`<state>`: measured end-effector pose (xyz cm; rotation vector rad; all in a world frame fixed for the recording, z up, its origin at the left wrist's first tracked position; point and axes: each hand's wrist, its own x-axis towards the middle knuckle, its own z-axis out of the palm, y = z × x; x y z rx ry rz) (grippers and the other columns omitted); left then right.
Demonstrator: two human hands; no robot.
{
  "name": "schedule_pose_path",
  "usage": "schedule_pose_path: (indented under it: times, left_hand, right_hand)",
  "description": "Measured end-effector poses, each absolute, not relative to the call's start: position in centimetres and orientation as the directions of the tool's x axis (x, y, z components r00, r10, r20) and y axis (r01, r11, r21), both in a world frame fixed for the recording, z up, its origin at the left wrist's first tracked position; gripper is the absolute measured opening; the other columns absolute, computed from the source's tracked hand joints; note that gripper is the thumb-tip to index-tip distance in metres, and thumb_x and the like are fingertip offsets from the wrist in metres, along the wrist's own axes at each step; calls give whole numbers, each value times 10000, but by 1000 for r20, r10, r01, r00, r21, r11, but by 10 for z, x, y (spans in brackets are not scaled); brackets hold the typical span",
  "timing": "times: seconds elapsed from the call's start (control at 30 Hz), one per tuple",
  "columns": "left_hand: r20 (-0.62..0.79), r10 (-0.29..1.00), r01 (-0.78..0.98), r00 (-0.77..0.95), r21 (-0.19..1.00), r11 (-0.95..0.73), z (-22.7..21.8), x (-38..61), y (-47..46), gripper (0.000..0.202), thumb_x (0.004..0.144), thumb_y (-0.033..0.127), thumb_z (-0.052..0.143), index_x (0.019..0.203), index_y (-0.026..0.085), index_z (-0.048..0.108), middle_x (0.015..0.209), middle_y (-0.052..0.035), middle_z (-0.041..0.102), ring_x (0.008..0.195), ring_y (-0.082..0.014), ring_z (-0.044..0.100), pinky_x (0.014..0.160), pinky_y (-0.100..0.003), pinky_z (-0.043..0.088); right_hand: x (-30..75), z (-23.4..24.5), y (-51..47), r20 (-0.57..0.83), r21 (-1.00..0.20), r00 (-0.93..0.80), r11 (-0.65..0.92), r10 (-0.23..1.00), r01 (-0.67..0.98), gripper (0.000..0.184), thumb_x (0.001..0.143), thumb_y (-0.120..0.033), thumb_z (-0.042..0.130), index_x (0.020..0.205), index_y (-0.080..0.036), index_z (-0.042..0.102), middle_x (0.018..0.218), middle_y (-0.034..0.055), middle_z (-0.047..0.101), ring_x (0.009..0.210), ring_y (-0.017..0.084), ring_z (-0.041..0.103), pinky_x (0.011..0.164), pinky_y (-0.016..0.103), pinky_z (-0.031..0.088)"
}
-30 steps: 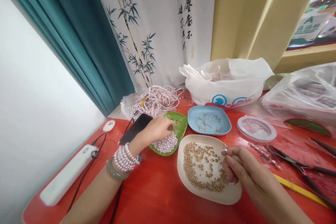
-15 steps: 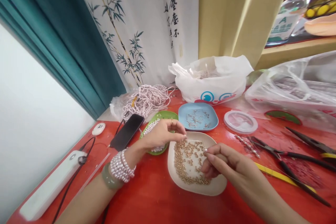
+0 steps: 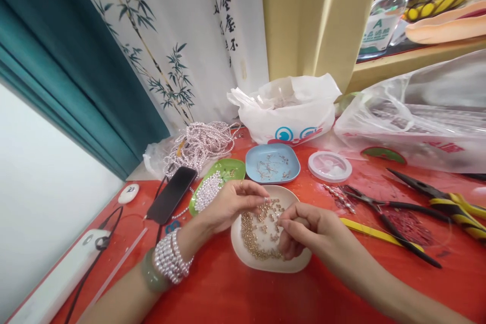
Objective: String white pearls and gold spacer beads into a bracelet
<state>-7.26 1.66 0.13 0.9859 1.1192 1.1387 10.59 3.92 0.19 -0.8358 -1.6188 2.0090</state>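
Left hand (image 3: pixel 230 203) and right hand (image 3: pixel 306 225), fingertips pinched, contents indiscernible, over cream oval plate (image 3: pixel 266 265) of small gold beads (image 3: pixel 250 235).

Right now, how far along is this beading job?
Done: pearl bracelets circle the left wrist. In hand: left hand and right hand meet, pinched, over the cream dish of gold beads. Left: loose pearls fill the green dish; strands lie piled behind.

Soft, even daylight lit the scene brightly; shadows under the left hand (image 3: pixel 231 205) were faint. Far left of it, the white surface (image 3: pixel 38 187) looked overexposed, perhaps from glare. Straight edges bowed outward, slightly soft.
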Motion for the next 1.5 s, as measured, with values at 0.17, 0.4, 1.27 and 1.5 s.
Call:
schedule_pose_path:
  times: [0.17,0.4,1.27,1.5]
  left_hand:
    - [-171,981,-209,95,960,187,2,-71,16,85,617,134,702,693,131,662,672,4,597,559,-58,525,541,-186,438]
    - [-195,975,-194,109,958,213,3,-70,15,91,608,153,705,687,132,665,674,-2,606,545,-59,522,547,-197,441]
    - [-155,975,-33,159,986,163,2,-72,13,117,636,174,687,749,147,669,700,-13,614,595,-89,533,575,-216,425]
    - [-44,991,48,124,998,38,8,-69,13,86,624,119,687,700,157,671,721,-2,625,676,-100,546,632,-212,414]
  right_hand:
    - [106,3,40,-180,-972,-733,-231,656,33,99,758,-228,473,673,-176,471,520,-29,636,463,79,573,481,189,423]
    - [107,3,41,-201,-966,-743,-253,639,44,81,738,-217,484,667,-181,468,519,-36,633,461,84,583,481,194,427]
    - [106,2,45,-203,-965,-744,-258,637,42,96,732,-235,489,657,-186,456,509,-31,621,442,81,567,468,196,426]
    - [107,1,44,-174,-975,-758,-219,629,42,77,748,-203,465,675,-183,454,515,-32,612,451,76,558,466,189,425]
